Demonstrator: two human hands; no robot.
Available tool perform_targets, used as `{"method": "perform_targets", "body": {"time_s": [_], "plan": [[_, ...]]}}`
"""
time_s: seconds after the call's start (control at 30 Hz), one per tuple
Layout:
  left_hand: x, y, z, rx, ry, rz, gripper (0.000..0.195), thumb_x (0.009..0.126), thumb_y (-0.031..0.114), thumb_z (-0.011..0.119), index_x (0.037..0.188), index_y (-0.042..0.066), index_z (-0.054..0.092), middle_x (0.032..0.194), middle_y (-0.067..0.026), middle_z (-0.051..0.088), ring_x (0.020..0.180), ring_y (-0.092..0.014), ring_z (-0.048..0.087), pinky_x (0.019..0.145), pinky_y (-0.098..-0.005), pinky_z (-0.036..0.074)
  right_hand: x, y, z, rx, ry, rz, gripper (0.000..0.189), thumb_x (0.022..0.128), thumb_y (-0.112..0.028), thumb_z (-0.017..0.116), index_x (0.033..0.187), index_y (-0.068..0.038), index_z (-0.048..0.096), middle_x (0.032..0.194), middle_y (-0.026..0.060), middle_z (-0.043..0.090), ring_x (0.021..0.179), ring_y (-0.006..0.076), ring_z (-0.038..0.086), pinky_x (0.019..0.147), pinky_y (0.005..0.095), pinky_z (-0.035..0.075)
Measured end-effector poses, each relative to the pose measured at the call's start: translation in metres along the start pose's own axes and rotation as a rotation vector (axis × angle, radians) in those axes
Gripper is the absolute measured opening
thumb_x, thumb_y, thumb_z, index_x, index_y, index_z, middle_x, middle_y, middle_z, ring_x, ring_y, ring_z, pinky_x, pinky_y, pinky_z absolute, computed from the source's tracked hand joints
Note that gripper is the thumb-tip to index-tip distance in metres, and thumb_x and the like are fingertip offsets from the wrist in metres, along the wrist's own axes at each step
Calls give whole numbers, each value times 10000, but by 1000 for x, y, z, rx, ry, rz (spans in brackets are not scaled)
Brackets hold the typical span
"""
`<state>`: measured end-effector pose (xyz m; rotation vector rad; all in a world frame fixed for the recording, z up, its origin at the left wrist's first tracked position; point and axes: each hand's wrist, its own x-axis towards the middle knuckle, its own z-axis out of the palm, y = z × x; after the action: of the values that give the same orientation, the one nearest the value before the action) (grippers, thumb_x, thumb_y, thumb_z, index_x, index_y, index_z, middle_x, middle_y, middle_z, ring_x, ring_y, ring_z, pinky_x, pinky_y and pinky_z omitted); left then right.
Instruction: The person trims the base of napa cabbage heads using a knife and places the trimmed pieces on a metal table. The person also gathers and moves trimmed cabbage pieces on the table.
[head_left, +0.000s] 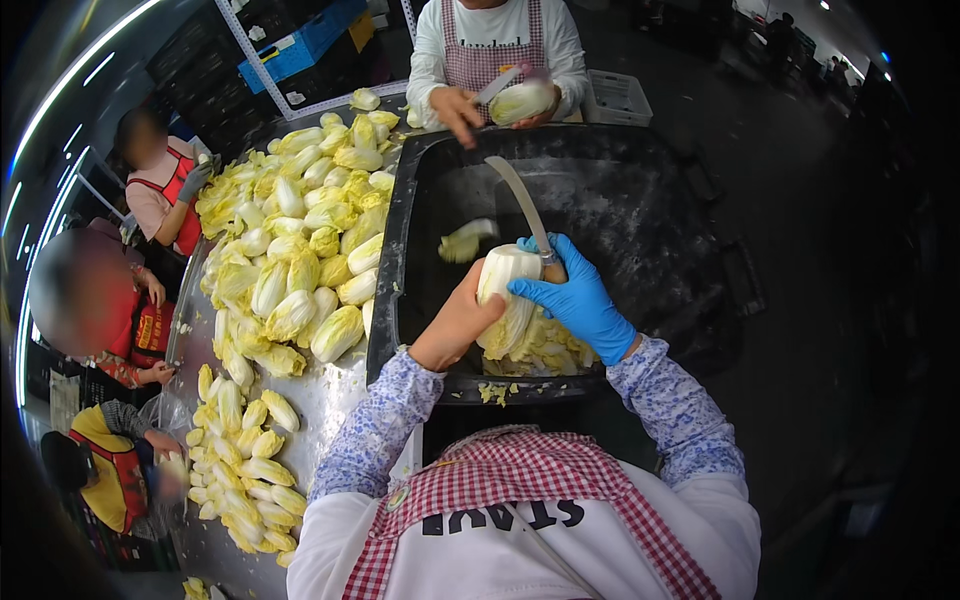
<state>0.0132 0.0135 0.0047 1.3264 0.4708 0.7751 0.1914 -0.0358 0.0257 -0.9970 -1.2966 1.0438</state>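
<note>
A napa cabbage (508, 270) is held over a black plastic bin (645, 202), its white base end up. My bare left hand (459, 319) grips it from the left. My right hand (581, 296), in a blue glove, closes around the wooden handle of a knife (523, 196) and also touches the cabbage with its fingers. The knife's curved blade points up and away from me, over the bin. Beneath the cabbage, yellow leaf trimmings (551, 349) lie in the near part of the bin. A blurred piece of cabbage (466, 240) is in mid-air or inside the bin; I cannot tell which.
A metal table (337, 405) on the left bears a large heap of napa cabbages (300, 247) and a smaller pile (244, 457) nearer me. Across the bin a co-worker (495, 45) holds a knife and a cabbage. Several people stand along the table's far left side. A crate (616, 97) stands behind.
</note>
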Motion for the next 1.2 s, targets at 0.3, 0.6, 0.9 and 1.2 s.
{"method": "perform_targets", "body": {"time_s": [0.3, 0.6, 0.9, 1.2], "plan": [[-8, -9, 0, -291, 134, 47, 663, 827, 315, 723, 1332, 16, 414, 1223, -100, 555, 1096, -192, 566, 933, -337, 473, 1, 4, -6, -90, 82, -19, 288, 806, -111, 743, 1019, -66, 556, 912, 19, 577, 852, 114, 561, 782, 286, 502], [-10, -6, -23, -382, 121, -62, 540, 903, 287, 619, 1322, 9, 422, 1233, -111, 547, 1106, -201, 567, 939, -341, 478, 21, 24, -50, -881, 262, -34, 560, 807, -239, 745, 1293, -153, 479, 838, 116, 633, 758, 189, 637, 673, 340, 520], [-7, -2, -7, 148, 248, 224, 575, 934, 142, 572, 1439, 30, 320, 1341, -118, 491, 1184, -168, 513, 997, -299, 414, 14, -27, 7, -108, -247, 18, 784, 794, -171, 765, 1449, -102, 339, 1379, 105, 480, 1213, 167, 486, 1032, 320, 411], [-10, -4, -11, -467, -3, 38, 601, 975, 306, 515, 1452, 46, 257, 1365, -86, 450, 1228, -188, 475, 1015, -345, 408, 10, 13, 10, -35, 97, -66, 218, 851, -96, 683, 1031, -67, 562, 938, 16, 630, 875, 96, 583, 793, 262, 501]]}}
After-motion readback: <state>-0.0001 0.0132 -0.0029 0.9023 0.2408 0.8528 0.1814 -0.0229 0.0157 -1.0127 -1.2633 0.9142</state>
